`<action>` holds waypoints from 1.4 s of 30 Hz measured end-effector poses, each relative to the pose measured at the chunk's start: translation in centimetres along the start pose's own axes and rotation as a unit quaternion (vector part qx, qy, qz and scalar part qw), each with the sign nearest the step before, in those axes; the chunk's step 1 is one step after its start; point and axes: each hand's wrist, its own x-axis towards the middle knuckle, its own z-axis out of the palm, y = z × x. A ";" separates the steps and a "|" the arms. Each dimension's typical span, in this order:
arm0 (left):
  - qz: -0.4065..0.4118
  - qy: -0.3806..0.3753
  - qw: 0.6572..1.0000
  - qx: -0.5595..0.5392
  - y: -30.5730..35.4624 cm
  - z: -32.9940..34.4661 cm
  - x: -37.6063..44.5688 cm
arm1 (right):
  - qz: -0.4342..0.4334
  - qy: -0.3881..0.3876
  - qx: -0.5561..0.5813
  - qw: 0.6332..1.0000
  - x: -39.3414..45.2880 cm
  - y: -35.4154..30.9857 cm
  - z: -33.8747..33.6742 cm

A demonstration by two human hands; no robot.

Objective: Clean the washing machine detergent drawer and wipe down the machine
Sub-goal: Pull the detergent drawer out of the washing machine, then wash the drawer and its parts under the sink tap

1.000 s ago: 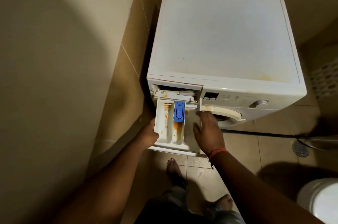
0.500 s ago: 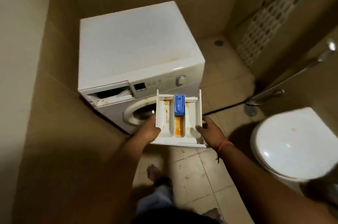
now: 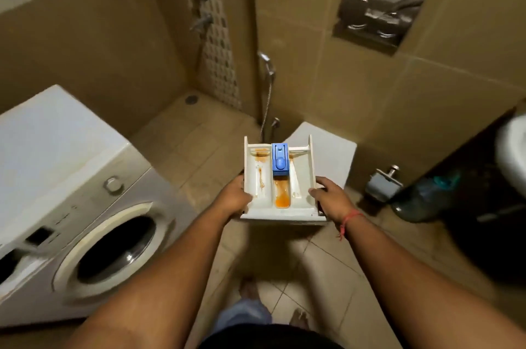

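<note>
A: Left side: washing machine (image 3: 71,178), white, boxy, round door; its drawer slot (image 3: 11,263) gapes empty.

B: Drawer's out, then?

A: Detergent drawer (image 3: 280,183) held level in mid-air, above the tiled floor (image 3: 182,149). Left hand (image 3: 234,199) clamps its left wall, right hand (image 3: 331,197) its right, fingers curled over the rims.

B: Risks?

A: Orange residue (image 3: 281,196) in the middle channel looks wet; a tilt would probably spill it. Smooth hard plastic, likely slippery. Blue siphon cap (image 3: 280,160) might drop off.
</note>
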 end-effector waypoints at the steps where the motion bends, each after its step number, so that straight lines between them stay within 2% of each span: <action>1: 0.007 -0.012 1.000 0.015 1.7 1.5 0.7 | 0.010 0.019 0.024 0.999 0.1 0.5 -1.9; 5: 0.043 -0.039 0.994 0.094 7.0 7.1 3.9 | 0.023 0.104 0.085 0.991 0.4 2.1 -8.4; 9: 0.126 -0.055 0.980 0.143 12.3 12.9 6.1 | 0.025 0.194 0.138 0.971 0.5 3.5 -14.0; 12: 0.165 -0.047 0.979 0.107 16.1 17.3 7.5 | 0.032 0.271 0.190 0.943 0.1 4.1 -18.2; 16: 0.160 -0.037 0.986 0.008 20.0 22.7 7.9 | 0.037 0.377 0.257 0.889 -0.4 5.1 -23.1; 22: 0.122 -0.166 0.976 -0.064 25.3 32.1 5.7 | 0.033 0.468 0.354 0.809 -1.6 6.4 -29.6; 25: 0.071 -0.243 0.964 -0.084 28.1 37.3 3.9 | 0.033 0.484 0.400 0.777 -1.2 7.5 -33.6; 29: 0.083 -0.304 0.948 -0.040 31.2 44.5 1.5 | 0.022 0.478 0.459 0.749 -0.1 9.3 -39.7; 32: 0.119 -0.313 0.942 -0.026 33.2 50.7 0.3 | 0.006 0.463 0.470 0.752 0.8 11.0 -45.1; 35: 0.131 -0.295 0.946 -0.019 35.5 56.1 -0.9 | 0.026 0.459 0.456 0.763 1.5 13.5 -50.8; 39: 0.138 -0.287 0.948 0.010 38.3 61.7 -1.5 | 0.064 0.431 0.429 0.791 1.9 16.4 -57.3; 42: 0.123 -0.283 0.951 0.036 40.0 64.4 -0.5 | 0.097 0.390 0.397 0.825 0.7 15.4 -60.0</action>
